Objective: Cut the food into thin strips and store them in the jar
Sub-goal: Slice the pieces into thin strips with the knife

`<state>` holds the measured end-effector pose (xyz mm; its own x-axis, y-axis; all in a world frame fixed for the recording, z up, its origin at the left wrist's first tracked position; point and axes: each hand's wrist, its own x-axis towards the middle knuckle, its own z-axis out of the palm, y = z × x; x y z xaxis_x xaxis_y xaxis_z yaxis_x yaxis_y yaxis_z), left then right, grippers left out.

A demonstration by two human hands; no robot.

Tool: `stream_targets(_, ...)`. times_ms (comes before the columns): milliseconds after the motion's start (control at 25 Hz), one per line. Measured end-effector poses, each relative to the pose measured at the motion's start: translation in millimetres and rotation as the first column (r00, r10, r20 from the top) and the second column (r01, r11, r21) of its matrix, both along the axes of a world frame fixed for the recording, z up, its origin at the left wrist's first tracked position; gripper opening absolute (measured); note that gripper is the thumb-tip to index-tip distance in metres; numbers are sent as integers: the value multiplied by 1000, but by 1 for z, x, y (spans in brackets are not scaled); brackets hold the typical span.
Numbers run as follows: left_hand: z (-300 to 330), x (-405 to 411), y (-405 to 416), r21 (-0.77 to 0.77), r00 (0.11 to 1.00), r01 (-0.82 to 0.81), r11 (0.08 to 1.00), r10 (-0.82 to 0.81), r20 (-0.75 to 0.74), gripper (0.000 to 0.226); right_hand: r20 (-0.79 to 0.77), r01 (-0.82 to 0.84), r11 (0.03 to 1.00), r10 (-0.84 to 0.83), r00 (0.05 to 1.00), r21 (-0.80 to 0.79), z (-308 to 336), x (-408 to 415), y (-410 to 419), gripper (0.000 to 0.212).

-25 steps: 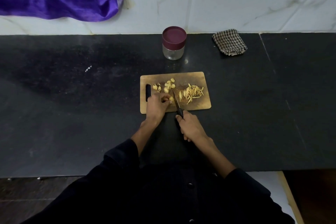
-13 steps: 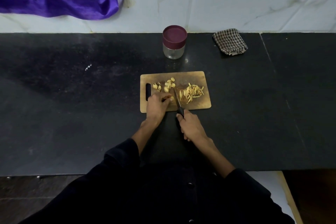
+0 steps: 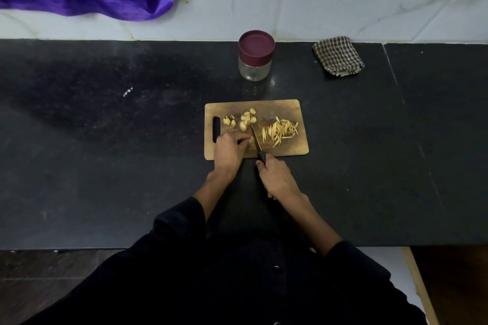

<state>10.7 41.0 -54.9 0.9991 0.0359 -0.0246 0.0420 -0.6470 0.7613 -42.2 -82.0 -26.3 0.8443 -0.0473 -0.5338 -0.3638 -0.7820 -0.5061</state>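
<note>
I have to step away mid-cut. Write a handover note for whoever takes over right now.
Left hand pins a food piece on the cutting board.
Right hand grips the knife, blade beside the left fingertips.
Done: pile of thin strips on the board's right side.
Left: uncut chunks at the board's upper left; jar behind the board, lid on, looks empty.

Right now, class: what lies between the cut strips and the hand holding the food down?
In the head view, the knife blade stands between the strips and the left hand.
</note>
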Motion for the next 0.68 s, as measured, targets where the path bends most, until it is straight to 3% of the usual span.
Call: stream_targets(680, -1, -1, -1, 46, 1000, 1, 999, -1, 16, 16, 23, 9, 1000, -8, 1000, -24, -6, 2, 9, 28)
